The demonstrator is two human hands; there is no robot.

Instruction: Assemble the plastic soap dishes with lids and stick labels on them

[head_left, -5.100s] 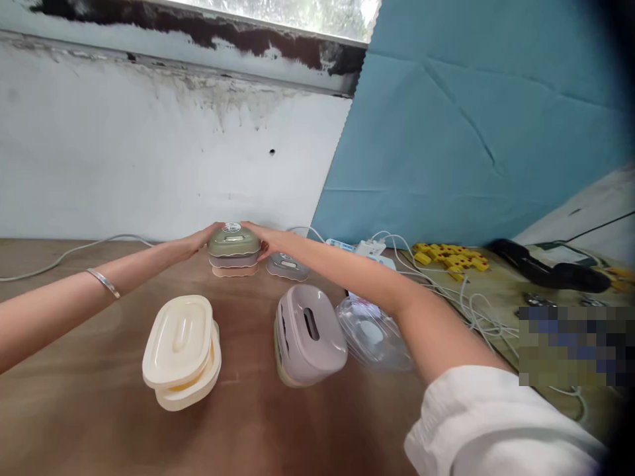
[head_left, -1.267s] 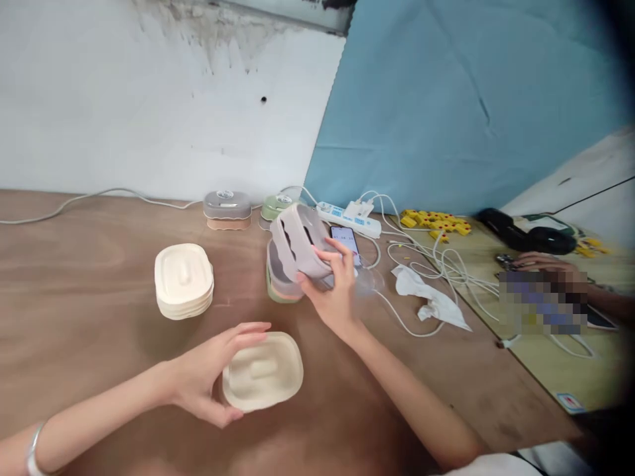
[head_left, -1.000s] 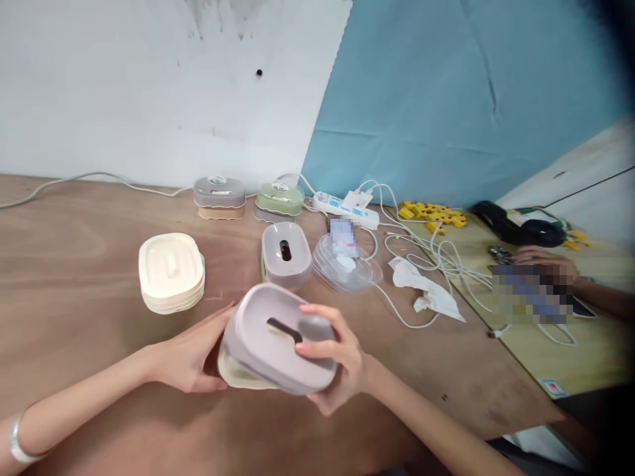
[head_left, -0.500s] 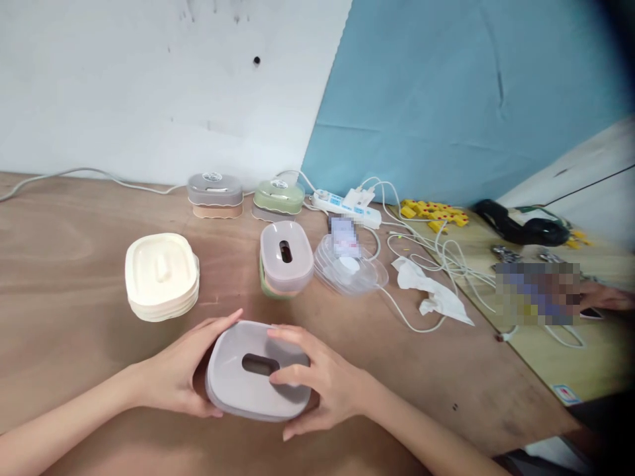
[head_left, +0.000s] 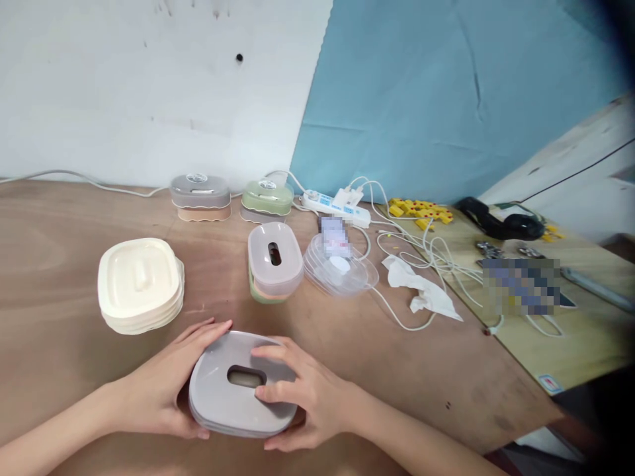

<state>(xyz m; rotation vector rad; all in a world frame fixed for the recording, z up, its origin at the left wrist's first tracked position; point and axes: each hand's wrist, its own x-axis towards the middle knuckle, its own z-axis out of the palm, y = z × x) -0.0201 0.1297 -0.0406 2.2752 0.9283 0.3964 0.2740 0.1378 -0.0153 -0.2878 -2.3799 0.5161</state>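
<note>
Low in the view, a stack of grey plastic lids (head_left: 248,360) with an oval slot in the middle is between my hands. My left hand (head_left: 171,383) wraps the stack's left side, thumb at the near edge and fingers along the far edge. On the right side, my right hand (head_left: 302,390) grips with its thumb at the near edge, two fingers resting on top beside the slot. What lies under the top lid is mostly hidden. Behind, left of centre, is a stack of cream lids (head_left: 141,281). Another slotted stack, pinkish grey over peach and green (head_left: 275,261), stands farther back.
Two lidded boxes, one grey and peach (head_left: 201,197), one green and grey (head_left: 266,200), stand by the wall. A power strip (head_left: 337,208), clear plastic lids (head_left: 342,271), a phone, crumpled tissue (head_left: 421,287) and loose white cables (head_left: 446,264) lie to the right.
The whole scene has shifted left in the view. Both hands keep their hold on the grey stack, which appears slightly lower. Another person's hand at the far right is no longer seen.
</note>
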